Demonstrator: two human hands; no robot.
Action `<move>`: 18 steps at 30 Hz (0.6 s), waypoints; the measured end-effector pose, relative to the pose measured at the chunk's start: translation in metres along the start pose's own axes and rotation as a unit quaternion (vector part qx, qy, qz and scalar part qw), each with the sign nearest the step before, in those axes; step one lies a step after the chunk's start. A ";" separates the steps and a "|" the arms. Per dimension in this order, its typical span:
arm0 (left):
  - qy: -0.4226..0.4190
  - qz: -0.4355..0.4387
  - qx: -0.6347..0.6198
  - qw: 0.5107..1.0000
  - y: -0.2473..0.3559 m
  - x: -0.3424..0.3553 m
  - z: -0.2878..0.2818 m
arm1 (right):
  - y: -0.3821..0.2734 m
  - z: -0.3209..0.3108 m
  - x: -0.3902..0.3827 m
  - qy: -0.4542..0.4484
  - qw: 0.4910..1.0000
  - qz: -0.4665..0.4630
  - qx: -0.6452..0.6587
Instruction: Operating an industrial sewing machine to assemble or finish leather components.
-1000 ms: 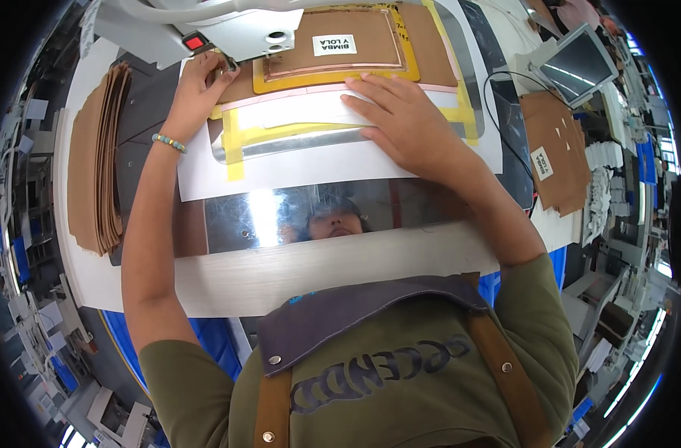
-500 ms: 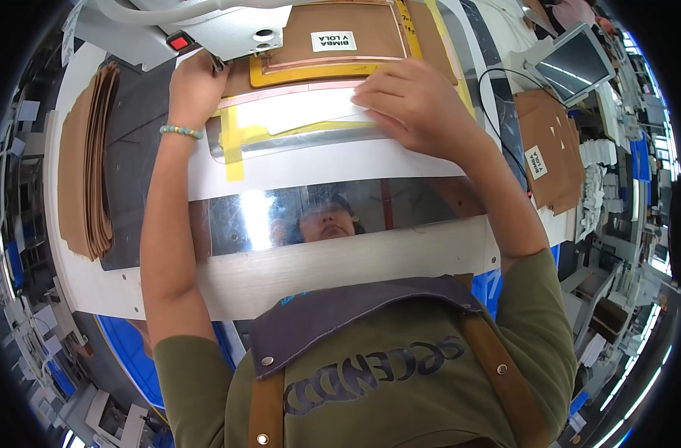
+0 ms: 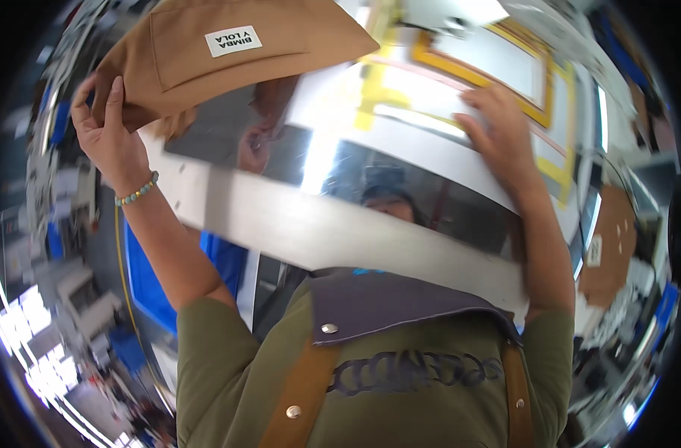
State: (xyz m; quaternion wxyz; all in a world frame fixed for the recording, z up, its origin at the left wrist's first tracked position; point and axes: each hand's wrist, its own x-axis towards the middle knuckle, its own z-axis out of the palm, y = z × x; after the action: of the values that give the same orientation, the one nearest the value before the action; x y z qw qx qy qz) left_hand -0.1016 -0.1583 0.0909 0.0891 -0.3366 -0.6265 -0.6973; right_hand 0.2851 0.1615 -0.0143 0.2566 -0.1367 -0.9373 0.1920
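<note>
At the upper left my left hand (image 3: 109,127) grips the near left corner of a brown fabric panel (image 3: 139,60), thumb on top and fingers beneath. The panel hangs raised and slightly curved, with a stitched pocket outline and a white label (image 3: 233,41) on it. My right hand (image 3: 501,134) is a little blurred, its fingers apart and nothing visible in them. It is beside the near edge of a yellow rectangular frame (image 3: 497,78), whose middle shows white. Whether the fingertips touch the frame or the white sheet under it, I cannot tell.
A shiny metal strip (image 3: 333,168) runs along the table's near side, before a pale table edge (image 3: 280,220). Brown pieces (image 3: 609,246) lie at the right, near a dark cable. More brown fabric (image 3: 177,123) shows below the raised panel. A blue bin (image 3: 150,269) stands below the table.
My left hand has left the machine head and moved left, now holding up the labelled panel that lay within the yellow frame. My right hand stays near the frame. The whole view has swung.
</note>
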 end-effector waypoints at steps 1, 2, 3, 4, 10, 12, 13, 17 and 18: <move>0.023 -0.001 0.000 1.000 0.020 -0.006 -0.022 | -0.003 0.000 0.000 -0.002 1.000 0.009 0.018; 0.043 -0.010 0.045 0.998 0.026 -0.008 -0.060 | -0.007 -0.003 0.000 -0.001 0.999 0.020 0.028; 0.070 -0.056 0.081 0.993 0.029 -0.015 -0.099 | -0.009 -0.004 -0.001 -0.001 0.999 0.034 0.032; 0.080 -0.064 0.144 0.984 0.030 -0.027 -0.139 | -0.010 -0.001 -0.001 -0.005 0.999 0.019 0.049; 0.229 -0.229 0.194 0.926 0.005 -0.172 -0.312 | -0.017 -0.001 -0.001 -0.021 0.998 0.042 0.049; 0.273 -0.259 0.213 0.902 -0.002 -0.232 -0.373 | -0.022 -0.002 0.000 -0.011 0.996 0.065 0.065; 0.293 -0.275 0.212 0.891 -0.004 -0.259 -0.398 | -0.022 -0.002 -0.001 -0.011 0.995 0.063 0.071; 0.379 -0.428 0.345 0.744 -0.032 -0.328 -0.432 | -0.016 -0.005 -0.002 -0.003 0.990 0.100 0.101; 0.376 -0.431 0.341 0.746 -0.039 -0.333 -0.433 | -0.015 -0.007 -0.002 -0.004 0.990 0.106 0.096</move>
State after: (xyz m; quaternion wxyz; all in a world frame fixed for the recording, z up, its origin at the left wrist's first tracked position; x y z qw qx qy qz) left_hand -0.0257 -0.6541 -0.1291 0.1162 0.3116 -0.8167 -0.4717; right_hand 0.2883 0.1501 -0.0029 0.2429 -0.2094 -0.8958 0.3077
